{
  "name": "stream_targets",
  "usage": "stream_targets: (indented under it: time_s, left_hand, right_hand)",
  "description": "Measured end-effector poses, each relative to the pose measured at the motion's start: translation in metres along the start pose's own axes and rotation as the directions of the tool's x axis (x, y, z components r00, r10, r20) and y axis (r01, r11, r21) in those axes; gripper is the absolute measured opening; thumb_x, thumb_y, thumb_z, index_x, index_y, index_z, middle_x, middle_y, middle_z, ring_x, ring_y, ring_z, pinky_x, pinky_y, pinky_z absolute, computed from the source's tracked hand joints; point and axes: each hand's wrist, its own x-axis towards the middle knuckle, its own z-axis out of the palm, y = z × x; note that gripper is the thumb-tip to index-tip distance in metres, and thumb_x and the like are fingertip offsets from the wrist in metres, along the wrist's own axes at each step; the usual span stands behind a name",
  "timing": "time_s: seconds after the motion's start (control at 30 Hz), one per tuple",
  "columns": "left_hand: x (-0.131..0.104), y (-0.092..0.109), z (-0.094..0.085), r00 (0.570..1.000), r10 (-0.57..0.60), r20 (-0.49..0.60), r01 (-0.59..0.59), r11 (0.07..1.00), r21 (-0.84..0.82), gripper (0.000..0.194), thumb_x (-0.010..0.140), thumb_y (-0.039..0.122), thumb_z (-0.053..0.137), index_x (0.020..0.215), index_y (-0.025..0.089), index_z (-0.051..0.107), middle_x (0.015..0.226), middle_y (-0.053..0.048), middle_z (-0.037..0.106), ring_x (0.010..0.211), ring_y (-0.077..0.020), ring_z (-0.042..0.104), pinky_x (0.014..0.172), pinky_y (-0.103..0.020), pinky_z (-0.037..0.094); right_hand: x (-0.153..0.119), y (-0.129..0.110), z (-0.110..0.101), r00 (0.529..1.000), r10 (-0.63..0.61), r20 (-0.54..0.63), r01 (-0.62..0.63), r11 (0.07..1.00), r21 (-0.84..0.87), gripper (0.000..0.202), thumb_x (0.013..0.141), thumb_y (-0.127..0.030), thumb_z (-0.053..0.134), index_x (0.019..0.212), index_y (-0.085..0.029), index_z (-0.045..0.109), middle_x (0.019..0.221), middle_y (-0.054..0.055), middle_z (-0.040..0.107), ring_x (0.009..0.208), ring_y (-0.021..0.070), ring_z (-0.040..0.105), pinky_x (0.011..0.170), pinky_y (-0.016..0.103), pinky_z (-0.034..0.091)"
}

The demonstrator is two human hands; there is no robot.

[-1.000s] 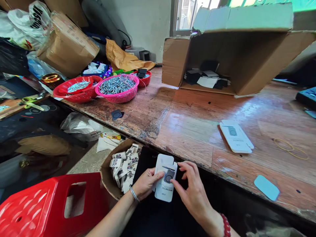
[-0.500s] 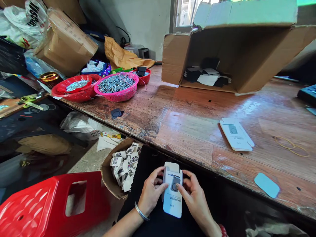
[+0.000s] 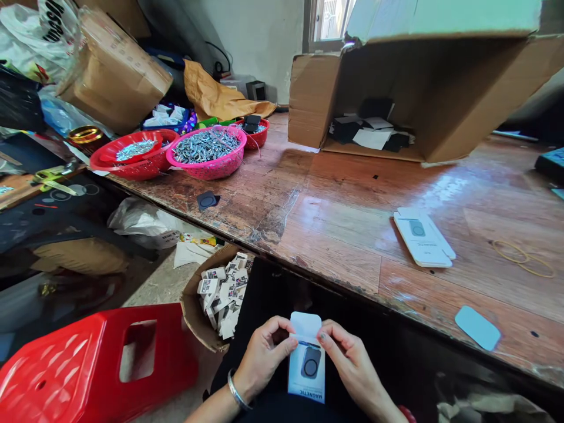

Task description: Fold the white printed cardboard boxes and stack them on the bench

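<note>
A small white carton (image 3: 306, 371), printed with a dark device and the word MAGNETIC, is held over my lap with its top flap raised. My left hand (image 3: 267, 352) pinches its upper left edge between thumb and fingers. On the other side, my right hand (image 3: 346, 358) grips the upper right corner near the flap, thumb to the front. The carton's lower end is cut off from sight by dark clothing. A stack of flat white cartons (image 3: 423, 238) with the same print lies on the table, up and to the right of my hands.
On the wooden table (image 3: 343, 235) are a rubber band (image 3: 522, 258), a pale rounded card (image 3: 478, 328) and a pink basket of metal parts (image 3: 207, 155). A large open cardboard box (image 3: 311, 103) stands behind. Below left are a box of small cartons (image 3: 222, 291) and a red stool (image 3: 83, 364).
Both hands have moved to the top end of the carton, and the carton sits lower toward my body. Its top flap now stands up more fully between my fingers.
</note>
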Motion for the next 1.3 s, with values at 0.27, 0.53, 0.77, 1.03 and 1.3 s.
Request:
stream_targets:
  time_s: [0.27,0.53,0.77,1.03,1.3]
  left_hand:
    - [0.003,0.017,0.005,0.998,-0.03,-0.053,0.031,0.999,0.028,0.045,0.073,0.037,0.076,0.111,0.018,0.061,0.082,-0.001,0.064,0.076,-0.0164,0.062,0.071,-0.027,0.049]
    - [0.0,0.022,0.002,0.988,0.157,0.005,-0.151,0.939,0.308,0.022,0.082,0.038,0.069,0.087,0.017,0.074,0.096,-0.01,0.069,0.09,-0.0222,0.065,0.076,-0.03,0.052]
    - [0.0,0.048,0.008,0.979,0.205,-0.002,-0.178,0.856,0.486,0.014,0.084,0.029,0.067,0.081,0.021,0.079,0.078,-0.006,0.075,0.073,-0.0192,0.067,0.069,-0.027,0.049]
    - [0.001,0.045,-0.001,0.987,0.152,0.05,-0.16,0.915,0.371,0.019,0.084,0.034,0.067,0.084,0.021,0.08,0.081,-0.007,0.077,0.076,-0.0207,0.069,0.07,-0.028,0.051]
    - [-0.007,0.022,-0.01,0.949,0.296,0.108,-0.315,0.888,0.336,0.015,0.079,0.032,0.075,0.091,0.023,0.077,0.096,-0.008,0.077,0.091,-0.0223,0.071,0.083,-0.031,0.054]
  right_hand:
    - [0.011,-0.01,-0.007,0.999,0.029,0.016,-0.029,0.999,0.019,0.034,0.085,-0.045,0.065,0.109,-0.021,0.066,0.082,0.003,0.065,0.075,0.019,0.062,0.07,0.03,0.052]
    - [0.003,-0.02,-0.01,0.992,-0.098,0.081,0.107,0.988,-0.116,0.021,0.086,-0.036,0.065,0.075,-0.019,0.069,0.088,0.006,0.064,0.08,0.0189,0.063,0.07,0.028,0.052]
    - [0.011,-0.046,-0.007,0.996,-0.016,0.086,0.038,0.964,-0.263,0.012,0.084,-0.027,0.066,0.076,-0.019,0.072,0.076,0.001,0.065,0.071,0.0163,0.059,0.065,0.026,0.045]
    - [0.012,-0.049,-0.008,0.992,0.041,0.121,-0.013,0.975,-0.223,0.017,0.084,-0.03,0.066,0.076,-0.02,0.077,0.078,0.003,0.068,0.075,0.0184,0.061,0.068,0.028,0.046]
    - [-0.005,-0.039,-0.01,0.983,-0.025,0.181,0.063,0.977,-0.204,0.021,0.086,-0.028,0.065,0.103,-0.025,0.076,0.096,0.006,0.067,0.089,0.0215,0.065,0.079,0.032,0.054]
